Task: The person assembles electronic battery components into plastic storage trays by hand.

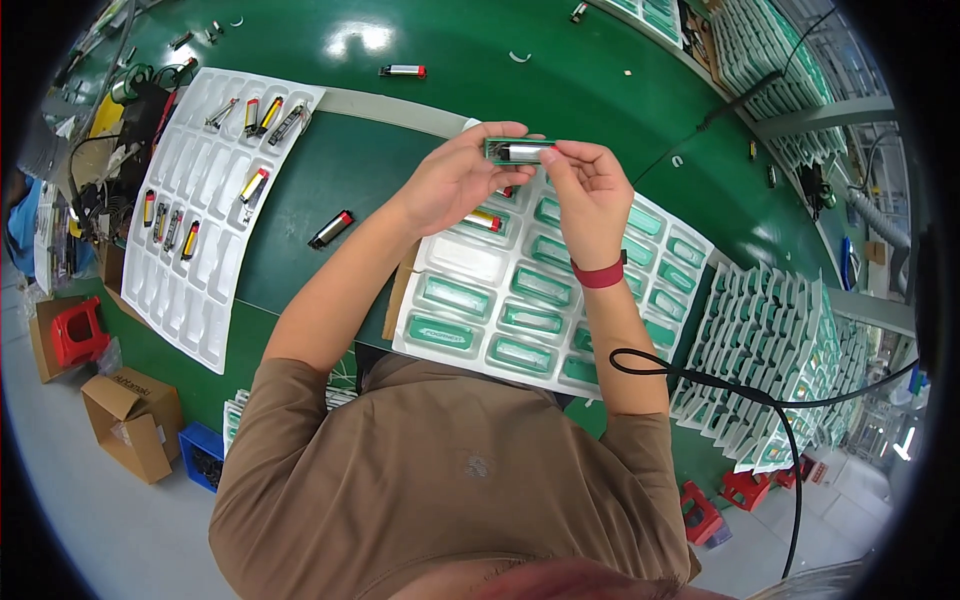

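Observation:
Above a white tray [462, 262], both my hands hold a small green rectangular case [489, 150]. A silver cell-like part [523, 153] lies in the case. My left hand [455, 180] is closed on the case's left end, fingers along the far and near sides. At the other end, my right hand [592, 195] pinches the case, its thumb over the end of the silver part. Green inserts [541, 287] fill many of the tray's compartments; a yellow cell [484, 220] with a red end lies in one near my left hand.
A second white tray [172, 195] at left holds several small cells. A loose dark cell [331, 229] lies between the trays. Stacked trays [750, 365] stand at right. A black cable [730, 386] loops by my right forearm. Another cell [403, 71] lies farther back.

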{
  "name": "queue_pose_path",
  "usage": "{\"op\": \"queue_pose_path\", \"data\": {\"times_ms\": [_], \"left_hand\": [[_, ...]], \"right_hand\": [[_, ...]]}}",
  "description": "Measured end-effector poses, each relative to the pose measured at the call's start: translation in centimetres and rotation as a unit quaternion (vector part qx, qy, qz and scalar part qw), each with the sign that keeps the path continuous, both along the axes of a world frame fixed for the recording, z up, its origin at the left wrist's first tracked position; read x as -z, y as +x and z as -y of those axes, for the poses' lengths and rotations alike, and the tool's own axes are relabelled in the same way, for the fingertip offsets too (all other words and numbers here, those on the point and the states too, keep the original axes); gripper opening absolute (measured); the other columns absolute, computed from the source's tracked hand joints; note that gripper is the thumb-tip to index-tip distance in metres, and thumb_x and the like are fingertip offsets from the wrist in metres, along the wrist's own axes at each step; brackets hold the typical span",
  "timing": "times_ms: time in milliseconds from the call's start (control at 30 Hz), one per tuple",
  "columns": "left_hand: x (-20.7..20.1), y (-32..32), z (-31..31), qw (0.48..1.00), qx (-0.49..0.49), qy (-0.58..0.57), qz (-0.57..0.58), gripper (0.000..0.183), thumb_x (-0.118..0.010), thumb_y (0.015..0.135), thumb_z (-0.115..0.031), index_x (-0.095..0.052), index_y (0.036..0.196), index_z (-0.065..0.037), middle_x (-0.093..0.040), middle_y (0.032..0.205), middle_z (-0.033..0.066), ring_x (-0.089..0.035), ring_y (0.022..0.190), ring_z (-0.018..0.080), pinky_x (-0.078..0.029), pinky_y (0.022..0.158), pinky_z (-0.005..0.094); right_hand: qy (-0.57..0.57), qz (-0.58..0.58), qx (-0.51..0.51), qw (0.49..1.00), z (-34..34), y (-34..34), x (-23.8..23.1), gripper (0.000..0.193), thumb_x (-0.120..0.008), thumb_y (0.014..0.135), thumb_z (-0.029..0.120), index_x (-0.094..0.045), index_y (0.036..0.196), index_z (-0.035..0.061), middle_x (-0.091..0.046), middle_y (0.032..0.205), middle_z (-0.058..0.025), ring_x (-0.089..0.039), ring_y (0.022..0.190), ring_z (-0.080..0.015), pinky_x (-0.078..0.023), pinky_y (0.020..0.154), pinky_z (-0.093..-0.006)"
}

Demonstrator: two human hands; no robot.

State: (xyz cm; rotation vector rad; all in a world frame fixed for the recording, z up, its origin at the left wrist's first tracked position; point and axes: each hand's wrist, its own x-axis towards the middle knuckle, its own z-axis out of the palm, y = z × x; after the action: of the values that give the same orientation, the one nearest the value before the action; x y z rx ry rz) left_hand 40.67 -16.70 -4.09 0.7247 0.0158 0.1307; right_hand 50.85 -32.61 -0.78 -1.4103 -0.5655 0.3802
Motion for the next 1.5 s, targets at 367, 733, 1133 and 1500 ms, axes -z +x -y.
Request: {"op": "queue_pose_path", "data": {"times_ms": [367,733,1133,1500], "left_hand": [[0.5,0.1,0.2,1.000,-0.010,-0.021,-0.013,0.052,-0.038,0.096,-0.003,-0.038,0.147,0.004,-0.055,0.138,0.0232,-0.059,0.121,0.0291,-0.045,0.111,0.0411],[0.1,0.0,0.2,0.999,-0.017,-0.003,-0.036,0.046,-0.043,0.102,-0.004,-0.040,0.147,0.003,-0.056,0.134,0.0169,-0.061,0.114,0.0215,-0.048,0.106,0.0353],[0.8,0.3,0.3,0.995,-0.030,0.071,-0.060,0.040,-0.053,0.107,-0.010,-0.045,0.145,0.001,-0.063,0.124,0.0112,-0.063,0.104,0.0158,-0.051,0.097,0.0330],[-2.1,-1.9,3.0,0.876,-0.187,0.444,0.009,0.036,-0.055,0.097,0.003,-0.060,0.132,-0.004,-0.068,0.107,0.0108,-0.068,0.092,0.0165,-0.056,0.080,0.0296]], "right_hand": [[0.018,0.000,0.022,1.000,-0.5,0.4,1.1,0.016,-0.074,0.094,0.003,-0.066,0.106,-0.0026,-0.071,0.097,-0.0055,-0.064,0.083,-0.0055,-0.051,0.072,-0.0193],[0.004,0.063,0.045,0.997,-0.9,-0.2,2.4,0.016,-0.075,0.095,0.007,-0.066,0.105,-0.0014,-0.070,0.095,-0.0042,-0.059,0.077,-0.0056,-0.049,0.068,-0.0209],[-0.052,-0.064,-0.095,0.992,1.0,2.8,0.3,0.034,-0.075,0.093,0.009,-0.067,0.124,-0.0005,-0.071,0.102,-0.0078,-0.066,0.089,-0.0131,-0.054,0.081,-0.0283],[-0.079,0.426,-0.012,0.901,3.3,0.3,-1.7,0.027,-0.073,0.086,0.000,-0.068,0.113,-0.0001,-0.070,0.102,-0.0163,-0.068,0.085,-0.0272,-0.055,0.075,-0.0333]]}}
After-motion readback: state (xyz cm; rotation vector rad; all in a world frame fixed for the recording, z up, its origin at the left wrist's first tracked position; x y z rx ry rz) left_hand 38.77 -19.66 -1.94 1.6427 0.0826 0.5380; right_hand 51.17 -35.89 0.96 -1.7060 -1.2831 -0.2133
